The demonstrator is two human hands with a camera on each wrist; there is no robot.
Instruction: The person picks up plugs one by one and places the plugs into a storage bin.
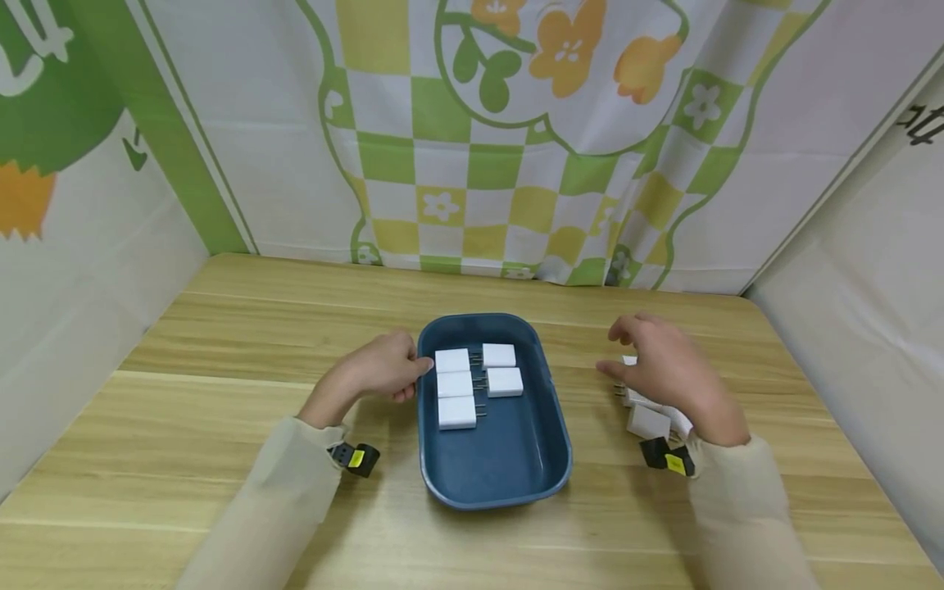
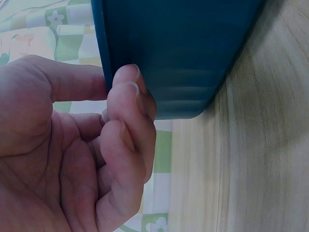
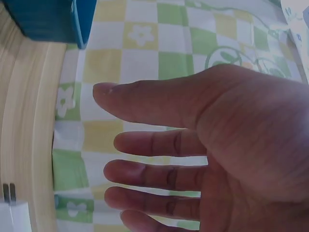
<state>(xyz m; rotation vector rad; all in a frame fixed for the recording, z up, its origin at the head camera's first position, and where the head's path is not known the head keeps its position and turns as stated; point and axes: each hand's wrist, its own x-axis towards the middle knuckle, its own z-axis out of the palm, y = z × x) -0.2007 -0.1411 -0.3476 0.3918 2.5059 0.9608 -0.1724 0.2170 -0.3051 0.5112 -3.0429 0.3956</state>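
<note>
Low in the middle of the head view sits a blue tray with five white plugs; the left hand pinches the tray's left rim, fingers curled; at right, the right hand hovers over loose plugs, straight fingers apart, holding nothing.

Dark blue for the tray. Plain white for the chargers, with grey prongs. Pale yellowish brown, streaked with darker grain, on the table. Checked in green, yellow and white across the curtain, with white flowers on some squares, orange blooms and green leaves, and wavy green lines down the sides. White with patches of green and orange on the left wall; white with black lettering on the right wall. Cream on the sleeves; black with yellow labels on the wrist cameras.
</note>
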